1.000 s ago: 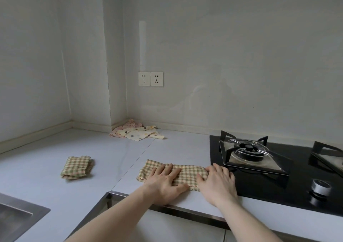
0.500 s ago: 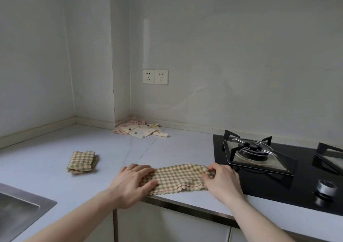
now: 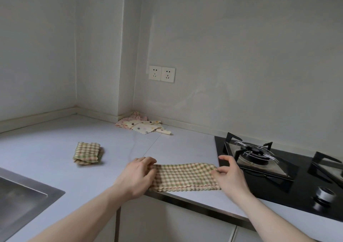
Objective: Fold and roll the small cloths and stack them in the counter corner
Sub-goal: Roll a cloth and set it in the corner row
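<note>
Pinching both ends of the folded green-and-yellow checked cloth strip (image 3: 185, 176), the left hand (image 3: 136, 178) and right hand (image 3: 230, 176) risk an uneven, skewed roll if either end slips.

One head-worn, wide-angle view looks forward and down across the bench (image 3: 55, 160) toward the wall corner. It sits close behind and above the two grips, left hand (image 3: 136, 176) and right hand (image 3: 230, 176), whose forearms enter from the bottom edge. The sink (image 3: 22, 201) lies left of the grips, the hob (image 3: 274, 178) right, sockets (image 3: 161, 74) beyond.
</note>
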